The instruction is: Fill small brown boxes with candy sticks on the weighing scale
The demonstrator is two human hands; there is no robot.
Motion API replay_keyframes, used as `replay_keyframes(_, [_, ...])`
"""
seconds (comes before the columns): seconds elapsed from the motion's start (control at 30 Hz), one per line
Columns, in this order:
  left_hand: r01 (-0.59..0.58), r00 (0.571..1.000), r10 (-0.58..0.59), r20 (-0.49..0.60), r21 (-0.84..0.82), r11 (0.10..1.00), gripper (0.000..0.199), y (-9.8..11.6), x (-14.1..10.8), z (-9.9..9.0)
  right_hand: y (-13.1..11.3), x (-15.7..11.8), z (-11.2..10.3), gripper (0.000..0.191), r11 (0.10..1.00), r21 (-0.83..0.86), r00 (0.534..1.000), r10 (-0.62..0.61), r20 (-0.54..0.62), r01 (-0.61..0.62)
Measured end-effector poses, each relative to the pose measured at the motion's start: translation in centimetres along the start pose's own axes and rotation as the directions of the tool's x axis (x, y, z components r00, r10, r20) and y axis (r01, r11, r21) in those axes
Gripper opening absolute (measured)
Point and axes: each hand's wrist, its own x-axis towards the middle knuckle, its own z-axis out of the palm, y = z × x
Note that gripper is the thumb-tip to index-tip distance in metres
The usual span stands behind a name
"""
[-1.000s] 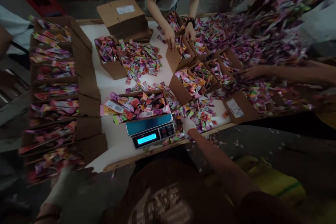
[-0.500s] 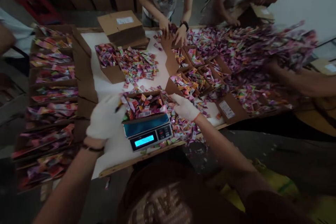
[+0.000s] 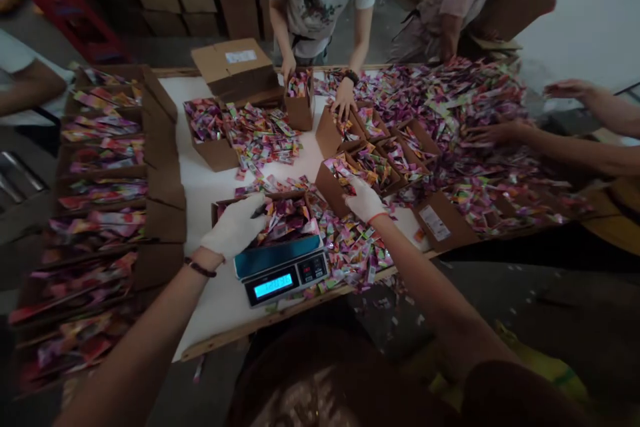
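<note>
1. Head view: our left hand [image 3: 234, 225], in a white glove with a dark bracelet at the wrist, rests on the near edge of a cardboard box [image 3: 220, 213]. Its fingers lie together, and we cannot tell whether they pinch anything.
2. That box is heaped with small bright packets [image 3: 285, 220] and sits on the blue pan of a digital scale [image 3: 287, 283]. The scale's display glows blue, but we cannot read the number.
3. Our right hand [image 3: 364, 199], also gloved, reaches just beside a second open box [image 3: 330, 190]. Its fingers are close together and point into the packets there; we cannot tell if they hold any.
4. Loose packets [image 3: 345, 247] lie under our right wrist, between the scale and the table's front edge.
5. Across the white table [image 3: 210, 147], a person in a white T-shirt [image 3: 320, 0] has one hand at a filled upright box [image 3: 299, 103] and the other hand [image 3: 344, 99] on the box beside it.
6. To our right, a co-worker's two hands [image 3: 495, 132] reach over a big spread of packets [image 3: 465, 107].
7. To our left, a row of filled boxes [image 3: 100, 180] stands beside the table.
</note>
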Motion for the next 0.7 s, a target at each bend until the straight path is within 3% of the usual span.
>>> replay_keyframes(0.1, [-0.015,0.985,0.003,-0.174,-0.064,0.998,0.026,0.7,-1.2,-1.4,-2.0,-2.0,0.3,0.037,0.976,0.106,0.978,-0.182,-0.106,0.193])
replay_keyframes(0.2, [-0.068,0.947,0.005,-0.320,-0.188,0.980,0.027,3.3,-1.9,-3.0,-6.1,-4.4,0.4,0.032,0.869,0.256,0.905,-0.415,-0.090,0.424])
replay_keyframes(0.3, [-0.131,0.955,0.028,-0.295,-0.334,0.934,0.033,6.7,-2.7,-4.0,-10.5,-6.5,-0.2,0.053,0.714,0.455,0.810,-0.586,-0.028,0.532])
replay_keyframes(0.37, [-0.181,0.957,0.083,-0.279,-0.346,0.921,0.039,8.0,-3.6,-3.9,-11.8,-7.6,-1.8,0.053,0.727,0.454,0.802,-0.596,0.045,0.515])
replay_keyframes(0.43, [-0.222,0.952,0.163,-0.260,-0.217,0.951,0.041,7.7,-4.5,-3.1,-11.0,-8.2,-4.3,0.043,0.820,0.304,0.814,-0.550,0.187,0.485])
replay_keyframes(0.53, [-0.206,0.970,0.225,-0.096,0.179,0.962,0.042,4.5,-5.5,-1.0,-7.3,-7.5,-7.6,0.031,0.935,-0.123,0.872,-0.257,0.416,0.334])
replay_keyframes(0.6, [-0.179,0.983,0.174,0.052,0.435,0.882,0.052,2.0,-5.5,0.7,-5.1,-5.9,-7.8,0.040,0.927,-0.332,0.914,-0.026,0.406,0.174])
replay_keyframes(0.7, [-0.173,0.981,0.081,0.177,0.606,0.777,0.058,-1.4,-4.6,2.3,-3.8,-2.2,-4.9,0.054,0.924,-0.382,0.950,0.106,0.293,0.015])
